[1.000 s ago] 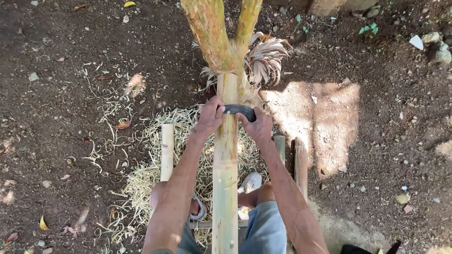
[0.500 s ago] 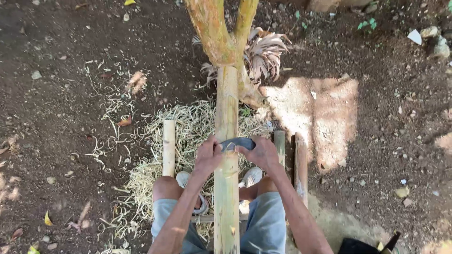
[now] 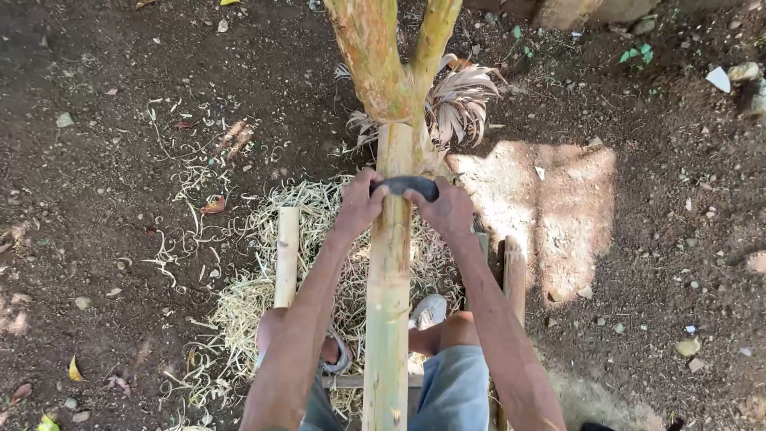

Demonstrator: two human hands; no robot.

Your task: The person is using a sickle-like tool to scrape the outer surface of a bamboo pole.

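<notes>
Gripping either end of a dark curved blade [image 3: 404, 186] laid crosswise on the pale stripped pole [image 3: 388, 279], the left hand [image 3: 359, 203] and right hand [image 3: 447, 209] stay closed, the pole leaning between the knees into a forked trunk [image 3: 383, 72] (shavings [image 3: 255, 295] below) for steadiness.

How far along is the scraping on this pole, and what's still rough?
Done: the pale pole looks smooth and stripped from the hands down, and a heap of shavings lies on the soil. In hand: the left hand and right hand grip the ends of a dark curved blade laid across the pole. Left: the forked trunk section above shows mottled orange patches.
</notes>
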